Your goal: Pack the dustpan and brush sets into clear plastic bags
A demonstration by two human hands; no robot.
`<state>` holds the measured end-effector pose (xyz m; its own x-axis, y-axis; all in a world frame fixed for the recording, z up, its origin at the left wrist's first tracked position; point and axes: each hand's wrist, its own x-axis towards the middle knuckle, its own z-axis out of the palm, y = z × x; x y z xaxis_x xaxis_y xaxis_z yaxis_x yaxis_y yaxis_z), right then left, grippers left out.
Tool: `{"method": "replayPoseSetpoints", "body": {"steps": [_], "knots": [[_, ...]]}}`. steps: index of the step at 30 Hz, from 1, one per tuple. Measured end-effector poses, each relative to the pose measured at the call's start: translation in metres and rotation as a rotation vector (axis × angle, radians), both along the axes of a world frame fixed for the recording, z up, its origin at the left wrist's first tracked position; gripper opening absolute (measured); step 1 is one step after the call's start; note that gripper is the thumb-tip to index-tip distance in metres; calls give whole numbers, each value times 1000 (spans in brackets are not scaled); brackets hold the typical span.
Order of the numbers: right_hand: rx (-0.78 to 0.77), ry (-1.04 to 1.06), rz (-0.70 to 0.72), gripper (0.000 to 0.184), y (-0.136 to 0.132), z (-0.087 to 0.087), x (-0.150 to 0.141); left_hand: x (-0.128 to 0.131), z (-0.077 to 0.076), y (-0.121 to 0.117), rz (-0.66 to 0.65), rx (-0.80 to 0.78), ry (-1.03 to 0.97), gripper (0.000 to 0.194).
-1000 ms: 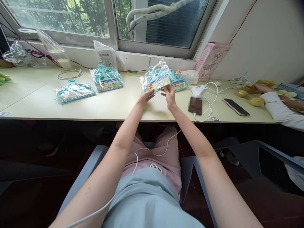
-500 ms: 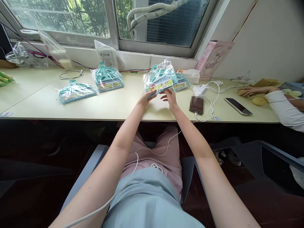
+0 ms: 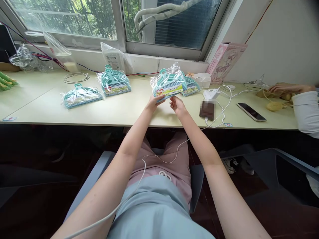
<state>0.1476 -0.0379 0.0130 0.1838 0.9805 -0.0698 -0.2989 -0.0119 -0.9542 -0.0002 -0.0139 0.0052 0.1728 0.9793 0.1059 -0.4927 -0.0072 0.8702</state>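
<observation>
A teal dustpan-and-brush set (image 3: 169, 84) in clear wrapping, with a yellow and blue label, is held tilted above the table. My left hand (image 3: 155, 102) grips it by its lower left edge. Just below its lower right edge is my right hand (image 3: 177, 104), fingers curled together; whatever they may hold is hidden. Partly behind the held set lies another wrapped teal set (image 3: 191, 87). Two more lie to the left: a wrapped set with its handle toward the window (image 3: 113, 81) and a flatter wrapped set (image 3: 82, 97) nearer the front.
Right of my hands are a white charger (image 3: 211, 94) with cables, a blurred dark object (image 3: 207, 110) and a phone (image 3: 251, 112). A co-worker's hand (image 3: 286, 88) handles yellow pieces at far right. A pink box (image 3: 226, 63) and a coiled cable (image 3: 76, 78) stand at the back.
My right hand has come off the set's lower right edge, and its spread fingers have curled in. The set has turned slightly in my left hand. The co-worker's hand has shifted right.
</observation>
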Motion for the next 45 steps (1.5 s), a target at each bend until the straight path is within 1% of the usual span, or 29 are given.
{"method": "replayPoseSetpoints", "body": {"steps": [2, 5, 8, 11, 16, 20, 23, 28, 30, 33, 35, 37, 40, 42, 45], "knots": [[-23, 67, -58, 15, 5, -3, -7, 0, -1, 2, 19, 4, 1, 47], [18, 120, -128, 10, 9, -7, -18, 0, -3, 6, 55, 1, -17, 49], [70, 135, -181, 14, 11, -10, -25, 0, -4, 8, 72, -8, -29, 51], [114, 118, -225, 13, 11, -11, -26, 1, -5, 10, 85, -7, -25, 55], [218, 86, -192, 23, 6, -6, -27, 3, -7, 12, 140, -21, -32, 58], [276, 77, -119, 19, 2, -1, -34, 3, -7, 12, 161, -23, -54, 60], [262, 48, -97, 17, 8, -1, -35, 4, -6, 10, 166, -7, -40, 65], [164, 61, -236, 17, 27, -6, -28, 5, -5, 5, 155, 17, 21, 77], [147, 67, -266, 19, 30, -8, -25, 6, -5, 3, 153, 21, 45, 81], [129, 74, -295, 27, 27, -8, -21, 6, -5, 2, 169, 38, 70, 84], [132, 51, -315, 32, 25, -6, -18, 7, -4, 1, 171, 46, 76, 80], [157, 2, -323, 35, 24, -5, -14, 9, -3, 1, 174, 31, 73, 71], [196, -62, -297, 36, 27, -6, -8, 12, -1, 1, 204, -19, 81, 58], [195, -64, -284, 36, 30, -8, -5, 13, 0, 0, 213, -21, 99, 54], [164, -34, -309, 35, 33, -12, -2, 14, 0, -3, 192, 22, 120, 51]]}}
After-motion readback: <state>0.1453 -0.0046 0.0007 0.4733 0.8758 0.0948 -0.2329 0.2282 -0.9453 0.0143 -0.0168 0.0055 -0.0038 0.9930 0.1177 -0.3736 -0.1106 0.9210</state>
